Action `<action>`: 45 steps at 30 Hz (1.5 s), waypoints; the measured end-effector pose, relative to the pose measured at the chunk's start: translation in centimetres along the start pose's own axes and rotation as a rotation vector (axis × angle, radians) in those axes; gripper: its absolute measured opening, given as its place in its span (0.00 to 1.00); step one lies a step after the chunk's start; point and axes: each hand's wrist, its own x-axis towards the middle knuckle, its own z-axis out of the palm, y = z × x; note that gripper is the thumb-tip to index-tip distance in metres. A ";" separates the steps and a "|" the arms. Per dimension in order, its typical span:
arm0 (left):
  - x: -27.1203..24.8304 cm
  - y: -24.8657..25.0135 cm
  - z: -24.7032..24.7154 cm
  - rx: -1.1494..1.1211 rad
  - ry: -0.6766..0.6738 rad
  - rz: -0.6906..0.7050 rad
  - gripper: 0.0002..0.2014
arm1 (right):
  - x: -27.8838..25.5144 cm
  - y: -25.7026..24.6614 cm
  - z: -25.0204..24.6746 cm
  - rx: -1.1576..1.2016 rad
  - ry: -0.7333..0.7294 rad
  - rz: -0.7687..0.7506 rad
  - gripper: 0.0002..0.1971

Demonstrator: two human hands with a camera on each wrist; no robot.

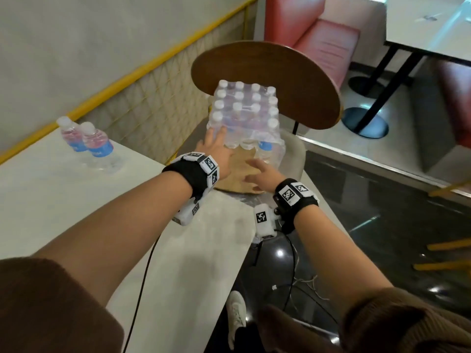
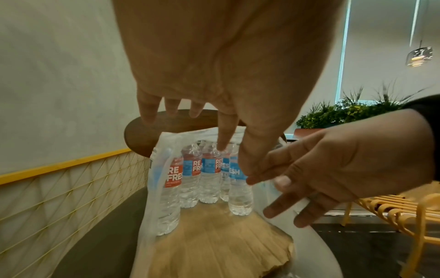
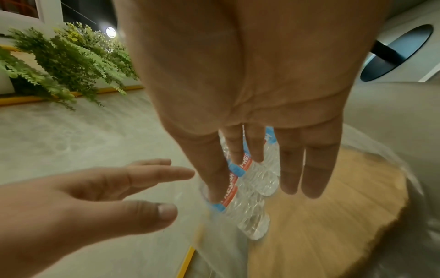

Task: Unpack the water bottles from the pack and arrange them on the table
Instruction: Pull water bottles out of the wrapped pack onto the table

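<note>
A shrink-wrapped pack of water bottles [image 1: 244, 108] with white caps stands on a chair seat beyond the table's end. Its near side is torn open, baring a brown cardboard base [image 1: 239, 171] and several red-and-blue labelled bottles [image 2: 209, 178] inside. My left hand [image 1: 216, 149] reaches out with straight fingers, the tips against the wrap at the pack's near-left corner. My right hand [image 1: 262, 174] hovers over the cardboard, fingers spread and holding nothing. Two bottles [image 1: 98, 146] stand on the white table [image 1: 76, 205] at the far left.
The chair's round wooden backrest [image 1: 293, 80] rises right behind the pack. A yellow rail and mesh panel [image 1: 142, 98] line the wall to the left. Dark glossy floor lies to the right, with another table [image 1: 428, 26] and a red bench further off.
</note>
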 end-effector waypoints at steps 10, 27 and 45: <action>4.0 -0.2 1.3 -0.245 0.139 0.030 0.37 | 7.4 -1.0 -1.9 -0.046 0.363 0.125 0.35; 5.9 -1.2 2.6 -0.469 0.031 -0.056 0.24 | 7.9 -0.8 1.6 -0.124 -0.199 -0.187 0.36; 4.5 -6.0 3.0 -0.449 0.251 -0.144 0.09 | 9.8 -1.8 -2.2 0.005 0.219 0.035 0.46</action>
